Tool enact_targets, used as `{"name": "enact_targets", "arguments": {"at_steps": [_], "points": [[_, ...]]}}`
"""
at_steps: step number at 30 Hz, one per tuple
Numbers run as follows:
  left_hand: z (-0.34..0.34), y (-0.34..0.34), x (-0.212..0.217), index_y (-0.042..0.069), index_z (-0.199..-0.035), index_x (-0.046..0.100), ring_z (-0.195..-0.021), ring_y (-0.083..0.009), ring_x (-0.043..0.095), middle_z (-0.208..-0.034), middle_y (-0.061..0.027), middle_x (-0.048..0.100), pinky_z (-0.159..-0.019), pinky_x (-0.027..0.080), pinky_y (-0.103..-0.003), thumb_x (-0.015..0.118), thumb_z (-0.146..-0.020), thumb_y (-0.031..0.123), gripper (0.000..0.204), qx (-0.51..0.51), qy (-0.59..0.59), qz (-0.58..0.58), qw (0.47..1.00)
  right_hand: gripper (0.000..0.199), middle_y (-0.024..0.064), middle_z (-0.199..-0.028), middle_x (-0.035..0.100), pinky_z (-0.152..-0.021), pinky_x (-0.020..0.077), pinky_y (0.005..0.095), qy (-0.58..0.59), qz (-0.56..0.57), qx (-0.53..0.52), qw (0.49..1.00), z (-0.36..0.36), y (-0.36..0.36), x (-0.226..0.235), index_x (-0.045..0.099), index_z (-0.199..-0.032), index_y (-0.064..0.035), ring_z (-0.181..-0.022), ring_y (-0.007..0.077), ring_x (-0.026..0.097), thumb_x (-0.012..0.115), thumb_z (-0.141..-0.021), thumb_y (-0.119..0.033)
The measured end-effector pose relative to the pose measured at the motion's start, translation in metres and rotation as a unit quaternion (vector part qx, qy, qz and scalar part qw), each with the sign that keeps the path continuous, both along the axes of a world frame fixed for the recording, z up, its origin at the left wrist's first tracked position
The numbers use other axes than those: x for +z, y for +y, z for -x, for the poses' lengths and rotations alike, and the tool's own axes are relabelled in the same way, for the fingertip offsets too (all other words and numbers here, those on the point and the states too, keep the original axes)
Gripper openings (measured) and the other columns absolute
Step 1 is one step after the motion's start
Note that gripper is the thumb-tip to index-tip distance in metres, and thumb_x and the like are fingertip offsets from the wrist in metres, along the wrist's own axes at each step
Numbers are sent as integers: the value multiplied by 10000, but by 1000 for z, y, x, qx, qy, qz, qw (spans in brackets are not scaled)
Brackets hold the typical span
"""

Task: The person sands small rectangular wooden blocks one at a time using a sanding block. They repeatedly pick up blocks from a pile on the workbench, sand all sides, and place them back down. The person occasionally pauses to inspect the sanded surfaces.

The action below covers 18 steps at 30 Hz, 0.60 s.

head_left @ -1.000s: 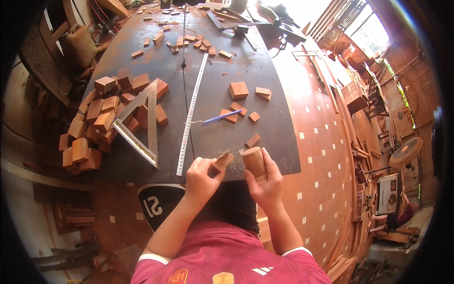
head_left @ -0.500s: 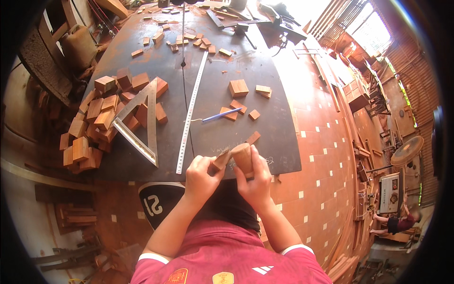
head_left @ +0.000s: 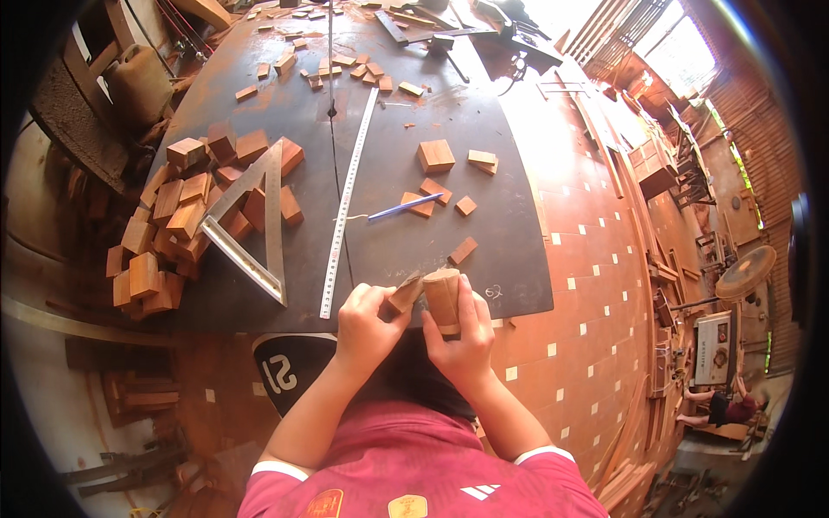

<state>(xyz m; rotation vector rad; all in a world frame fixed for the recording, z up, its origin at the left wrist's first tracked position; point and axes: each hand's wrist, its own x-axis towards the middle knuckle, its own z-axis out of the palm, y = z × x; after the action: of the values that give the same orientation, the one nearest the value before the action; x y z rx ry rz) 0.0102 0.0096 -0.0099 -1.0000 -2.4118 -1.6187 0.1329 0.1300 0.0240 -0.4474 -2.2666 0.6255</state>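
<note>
1. Surface: a dark, dusty worktable [head_left: 285,112] runs from the person's lap to the top of the frame. It sits in a workshop w/ an orange-red tiled floor [head_left: 587,259] at the right, dotted with small pale squares.
2. On the left part of the table: a heap of reddish wood blocks [head_left: 177,216], w/ a metal triangle square [head_left: 250,220] lying partly over them.
3. A long steel ruler [head_left: 348,194] lies lengthwise down the middle, near end just beside the left hand.
4. Right of the ruler: a blue pencil [head_left: 404,206], a few loose blocks [head_left: 436,156] and a small offcut [head_left: 463,250] close to the hands. More scraps [head_left: 345,65] and tools at the far end (too small to tell which).
5. Room at the right: bright opening at top right, a round fan [head_left: 747,272], stacked timber; another person [head_left: 734,406] sits low near the rim.
6. Right hand [head_left: 462,332] is wrapped round a rounded wooden piece [head_left: 442,298], held upright at the table's near edge.
7. Left hand [head_left: 367,319] pinches a small wooden wedge [head_left: 404,295] (fingers closed on it), its tip touching the rounded piece's left side.
8. Both hands are close together, almost meeting, right over the table's near edge and above the person's lap.
</note>
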Motion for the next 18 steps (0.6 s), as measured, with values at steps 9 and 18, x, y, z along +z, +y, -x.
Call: {"name": "enact_targets", "arguments": {"at_steps": [9,18], "points": [[-2,2,3,20,-886,729,-635,-246,660,-777,-104,654,-587,542,-376,933,-721,123,283,15,-19,2,1000,788,274,-1168,685,-842,605,445,34,-2,41,999,-5,-19,-6,533,-1498,97,-985,406,722,874,-809,-76],[-4,3,4,11,-921,720,-631,-260,661,-793,-117,676,-590,548,-371,923,-723,102,298,-4,-8,48,999,790,254,-1051,711,-781,607,424,12,33,-2,999,-1,-22,2,535,-1492,102,-889,372,740,876,-821,-139]]}}
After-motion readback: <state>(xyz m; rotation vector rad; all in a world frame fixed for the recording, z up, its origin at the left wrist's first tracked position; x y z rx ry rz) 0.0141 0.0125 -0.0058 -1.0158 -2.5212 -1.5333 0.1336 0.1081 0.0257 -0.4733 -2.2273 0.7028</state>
